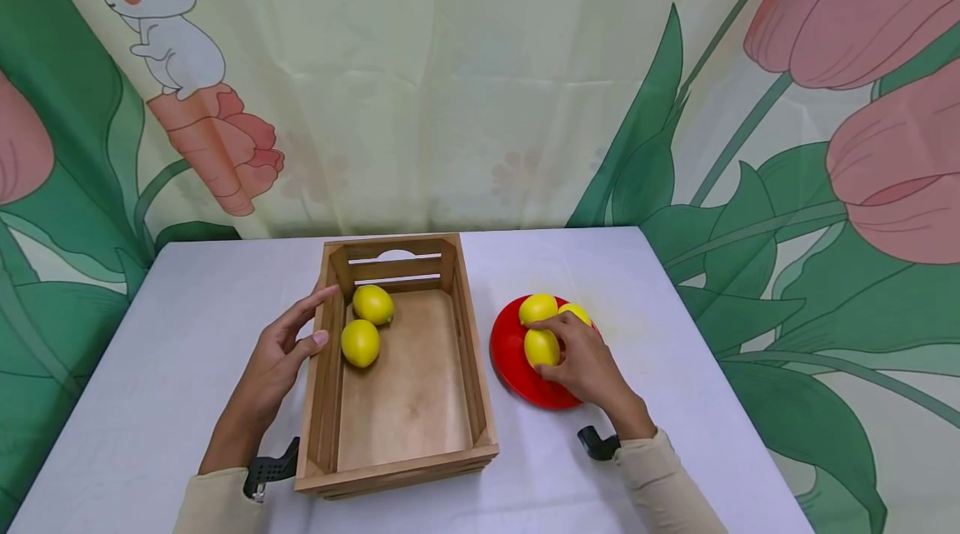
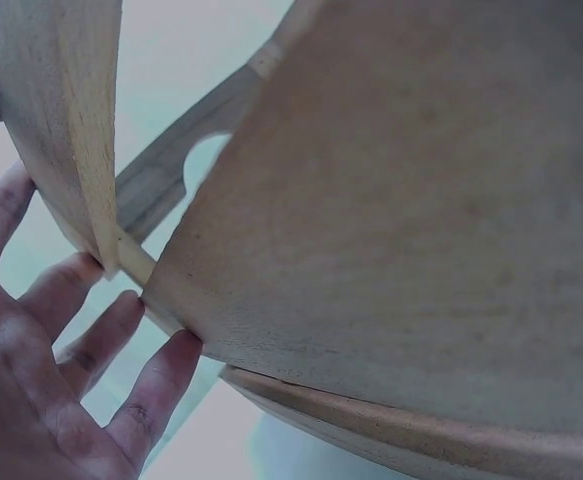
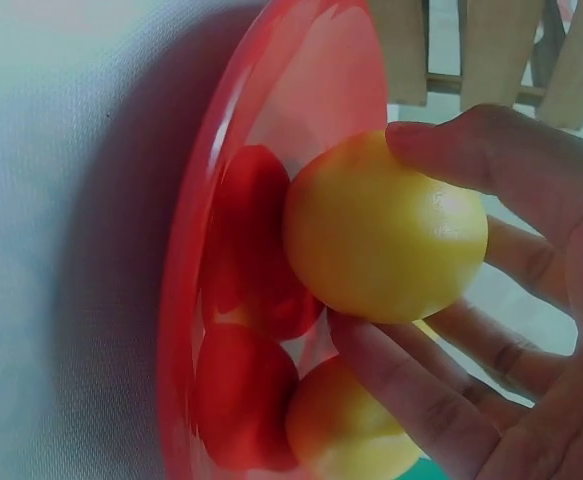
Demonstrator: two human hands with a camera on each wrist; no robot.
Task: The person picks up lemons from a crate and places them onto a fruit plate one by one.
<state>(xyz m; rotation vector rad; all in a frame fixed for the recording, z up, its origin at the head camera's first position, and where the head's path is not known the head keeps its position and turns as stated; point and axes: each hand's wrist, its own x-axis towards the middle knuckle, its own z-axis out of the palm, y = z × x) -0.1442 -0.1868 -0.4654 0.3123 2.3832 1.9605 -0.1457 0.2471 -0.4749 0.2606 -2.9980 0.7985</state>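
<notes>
My right hand [image 1: 588, 359] pinches a yellow lemon [image 1: 541, 347] between thumb and fingers over the red plate [image 1: 510, 359]. In the right wrist view, that lemon [image 3: 386, 235] is tilted against the thumb, with another lemon [image 3: 351, 420] below it. On the plate's far side lie a lemon [image 1: 537, 308] and one more [image 1: 574, 312], partly hidden by the hand. My left hand [image 1: 273, 363] touches the left side of a wooden crate [image 1: 405, 401], its fairly straight fingers [image 2: 156, 390] against the outer slats. Inside, two lemons [image 1: 372, 304] [image 1: 361, 343] lie along the left wall.
A white cloth covers the table [image 1: 202, 301]. The crate's near wall [image 1: 405, 471] faces me, and its right wall stands just left of the plate. Behind the table hangs a printed curtain [image 1: 450, 101] with a rabbit and tulips.
</notes>
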